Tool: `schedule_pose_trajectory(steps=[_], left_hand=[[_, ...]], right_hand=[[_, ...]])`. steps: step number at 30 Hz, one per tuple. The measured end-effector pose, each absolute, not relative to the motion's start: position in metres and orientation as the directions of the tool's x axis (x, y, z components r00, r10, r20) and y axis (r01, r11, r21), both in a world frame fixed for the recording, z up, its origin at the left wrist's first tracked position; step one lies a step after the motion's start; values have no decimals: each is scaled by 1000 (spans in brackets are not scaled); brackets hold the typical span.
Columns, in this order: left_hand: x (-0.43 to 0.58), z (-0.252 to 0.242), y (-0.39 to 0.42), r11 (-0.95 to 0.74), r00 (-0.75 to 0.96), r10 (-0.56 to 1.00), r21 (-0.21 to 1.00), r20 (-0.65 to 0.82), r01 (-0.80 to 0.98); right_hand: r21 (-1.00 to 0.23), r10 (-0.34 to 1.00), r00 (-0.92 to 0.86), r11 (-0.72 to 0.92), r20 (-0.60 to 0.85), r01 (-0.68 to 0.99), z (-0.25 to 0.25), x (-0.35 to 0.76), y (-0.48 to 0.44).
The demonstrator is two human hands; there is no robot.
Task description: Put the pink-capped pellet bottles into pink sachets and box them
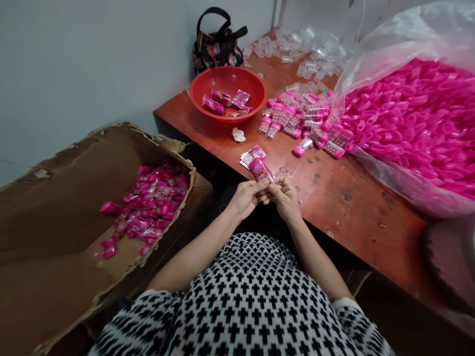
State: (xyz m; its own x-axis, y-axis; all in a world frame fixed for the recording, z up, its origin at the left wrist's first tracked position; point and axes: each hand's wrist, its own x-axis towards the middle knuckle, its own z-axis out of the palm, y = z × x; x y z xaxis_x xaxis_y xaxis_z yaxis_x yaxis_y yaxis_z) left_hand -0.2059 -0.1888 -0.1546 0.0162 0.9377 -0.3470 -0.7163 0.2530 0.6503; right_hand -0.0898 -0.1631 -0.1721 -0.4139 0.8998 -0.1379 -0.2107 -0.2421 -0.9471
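Note:
Both hands meet at the table's front edge around one small pink printed packet (261, 169). My left hand (248, 197) pinches its lower end from the left, thumb on top. From the right, my right hand (285, 197) grips the same end, fingertips almost touching the left ones. The packet points away from me; what it contains is hard to make out. Just beyond it, a few flat pink-and-silver labels (252, 154) lie on the wooden table (334, 198). Several clear bottles of pink balls with pink caps (293, 118) are heaped farther right.
An open cardboard box (67, 198) on the left holds many pink packaged pieces (156, 198). On the table stand a red bowl (228, 74) with packets, a crumpled white scrap (238, 134), clear empty tubes (311, 54), a dark bag (218, 47) and a plastic sack of pink caps (411, 118).

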Motion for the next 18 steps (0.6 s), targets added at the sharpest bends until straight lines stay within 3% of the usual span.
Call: schedule_pose_trajectory(steps=[2, 5, 7, 9, 11, 13, 16, 18], left_hand=[[-212, -151, -198, 170, -70, 946, 664, -317, -728], [-239, -140, -210, -98, -392, 884, 716, -256, -691], [-261, -137, -211, -269, -607, 772, 768, -188, -581], [-277, -141, -204, -315, -692, 716, 841, -94, -440], [-283, -153, -187, -232, -657, 754, 943, 19, -240], [-280, -169, -165, -115, -532, 836, 991, 134, 68], [-270, -191, -134, -55, -374, 901, 911, 221, 408], [-265, -201, -122, -49, -344, 904, 861, 253, 506]], right_hand=[[-943, 887, -444, -248, -129, -221, -167, -97, -162], [-944, 870, -483, -239, -105, -226, -160, -102, -160], [-955, 881, -462, -216, -100, -205, -159, -101, -159], [-966, 900, -421, -197, -112, -165, -161, -98, -156], [-975, 911, -391, -190, -131, -117, -164, -95, -153], [-980, 915, -379, -183, -141, -77, -167, -94, -151], [-984, 912, -386, -171, -142, -41, -170, -92, -150], [-987, 912, -386, -162, -140, -23, -171, -90, -148]])
